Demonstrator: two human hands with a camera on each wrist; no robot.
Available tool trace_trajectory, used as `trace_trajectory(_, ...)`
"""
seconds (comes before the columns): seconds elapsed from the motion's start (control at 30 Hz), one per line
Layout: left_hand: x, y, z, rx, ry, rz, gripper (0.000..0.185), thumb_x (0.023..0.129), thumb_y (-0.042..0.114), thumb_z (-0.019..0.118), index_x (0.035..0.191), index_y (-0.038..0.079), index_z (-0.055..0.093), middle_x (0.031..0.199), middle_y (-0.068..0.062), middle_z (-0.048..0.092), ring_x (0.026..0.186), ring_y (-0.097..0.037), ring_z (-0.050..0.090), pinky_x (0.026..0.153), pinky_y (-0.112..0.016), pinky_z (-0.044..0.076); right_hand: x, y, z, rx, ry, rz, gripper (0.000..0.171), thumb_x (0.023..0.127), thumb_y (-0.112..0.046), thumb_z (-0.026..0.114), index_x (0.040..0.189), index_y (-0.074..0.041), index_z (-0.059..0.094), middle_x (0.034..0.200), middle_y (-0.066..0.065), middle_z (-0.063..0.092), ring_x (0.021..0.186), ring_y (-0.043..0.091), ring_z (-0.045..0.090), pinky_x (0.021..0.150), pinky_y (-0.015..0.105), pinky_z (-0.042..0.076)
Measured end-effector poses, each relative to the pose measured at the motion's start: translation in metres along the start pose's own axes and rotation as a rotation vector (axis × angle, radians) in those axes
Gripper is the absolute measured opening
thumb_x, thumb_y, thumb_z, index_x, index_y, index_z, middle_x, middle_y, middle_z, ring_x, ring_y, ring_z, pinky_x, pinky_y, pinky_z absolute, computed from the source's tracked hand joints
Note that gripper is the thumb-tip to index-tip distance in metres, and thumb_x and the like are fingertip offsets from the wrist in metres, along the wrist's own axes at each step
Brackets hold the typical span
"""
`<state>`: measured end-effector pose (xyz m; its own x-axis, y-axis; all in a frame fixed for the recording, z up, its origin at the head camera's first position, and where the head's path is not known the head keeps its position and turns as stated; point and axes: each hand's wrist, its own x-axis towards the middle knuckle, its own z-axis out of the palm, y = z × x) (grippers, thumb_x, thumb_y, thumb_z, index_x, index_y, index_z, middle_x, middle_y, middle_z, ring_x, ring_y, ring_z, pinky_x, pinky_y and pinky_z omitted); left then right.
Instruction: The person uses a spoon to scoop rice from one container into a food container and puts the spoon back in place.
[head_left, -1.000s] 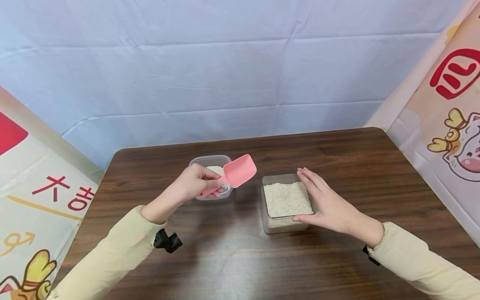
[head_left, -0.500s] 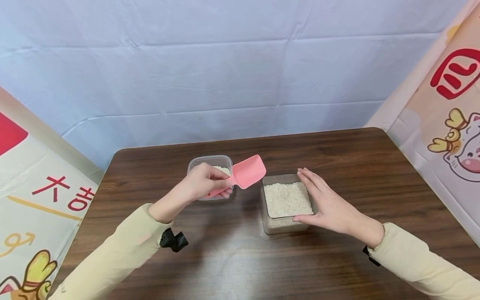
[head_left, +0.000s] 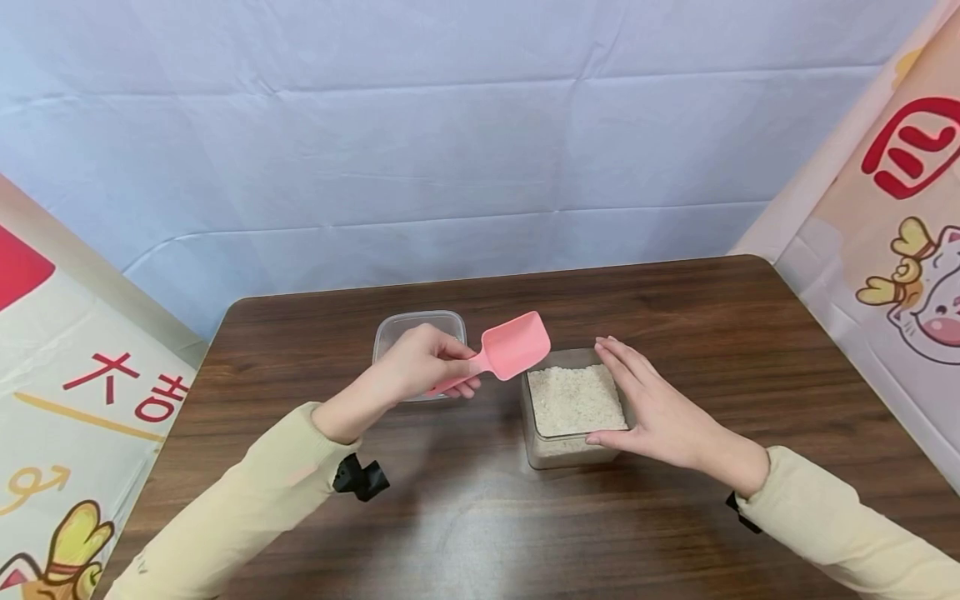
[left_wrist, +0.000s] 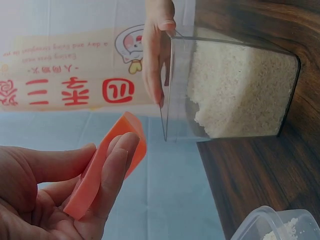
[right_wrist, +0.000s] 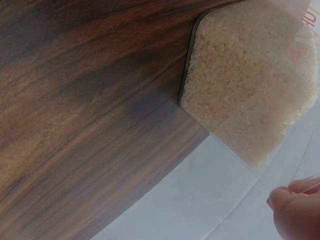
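Note:
My left hand (head_left: 423, 362) pinches a pink scoop (head_left: 516, 344) by its handle, thumb against the fingers in the left wrist view. The scoop's bowl faces up, and I see no rice in it. Its tip is near the far left corner of a clear square container (head_left: 534, 450) filled with rice (head_left: 577, 400). At that container's right side, my right hand (head_left: 663, 412) holds the rim, thumb at the front edge and fingers towards the back. Behind my left hand stands a smaller clear tub (head_left: 390, 332); white grains (left_wrist: 285, 231) show inside it in the left wrist view.
Both containers stand on a dark wooden table (head_left: 675, 308). A pale cloth (head_left: 450, 150) hangs behind its back edge. Printed banners (head_left: 862, 250) flank the sides.
My left hand has carried the scoop rightward, from over the small tub to the rice container's far left corner. My right hand and both containers have stayed in place.

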<state>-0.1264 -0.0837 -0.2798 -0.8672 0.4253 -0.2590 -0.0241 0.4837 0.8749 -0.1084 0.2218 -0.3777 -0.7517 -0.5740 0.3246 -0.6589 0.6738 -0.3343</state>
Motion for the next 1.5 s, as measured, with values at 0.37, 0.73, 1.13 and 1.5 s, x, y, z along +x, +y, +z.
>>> trace_trajectory(0.37,0.005,0.006,0.008,0.01,-0.013,-0.004,0.019,0.085,0.009,0.063,0.095,-0.006,0.068,0.075,-0.016,0.068,0.067,-0.021,0.068,0.065,-0.032,0.057,0.0,0.0,-0.001,-0.003,-0.006,0.008,0.103,0.069,-0.053,0.072,0.143,0.0,0.022,0.147,0.012,0.021,0.134,0.027,0.022,0.109,0.02,0.019)
trace_trajectory(0.73,0.01,0.013,0.019,-0.018,-0.038,-0.025,0.016,0.086,0.002,0.06,0.096,-0.008,0.067,0.075,-0.016,0.068,0.068,-0.022,0.068,0.065,-0.029,0.057,0.001,-0.001,-0.001,-0.001,-0.008,0.013,0.103,0.069,-0.052,0.073,0.141,0.002,0.024,0.147,0.012,0.022,0.134,0.027,0.022,0.109,0.019,0.019)
trace_trajectory(1.13,0.013,0.018,0.029,0.0,-0.068,-0.029,0.017,0.086,0.004,0.06,0.096,-0.008,0.067,0.076,-0.017,0.068,0.066,-0.02,0.068,0.061,-0.026,0.057,0.001,-0.001,-0.002,0.006,-0.021,0.032,0.103,0.069,-0.051,0.074,0.142,0.001,0.023,0.147,0.013,0.021,0.134,0.027,0.022,0.108,0.028,0.026)
trace_trajectory(1.5,0.017,0.017,0.038,0.012,-0.094,-0.013,0.017,0.086,0.004,0.061,0.095,-0.009,0.067,0.073,-0.016,0.068,0.064,-0.021,0.068,0.058,-0.026,0.056,0.001,-0.001,-0.001,0.011,-0.012,0.028,0.102,0.068,-0.051,0.074,0.141,0.002,0.026,0.147,0.013,0.023,0.134,0.028,0.022,0.107,0.032,0.028)
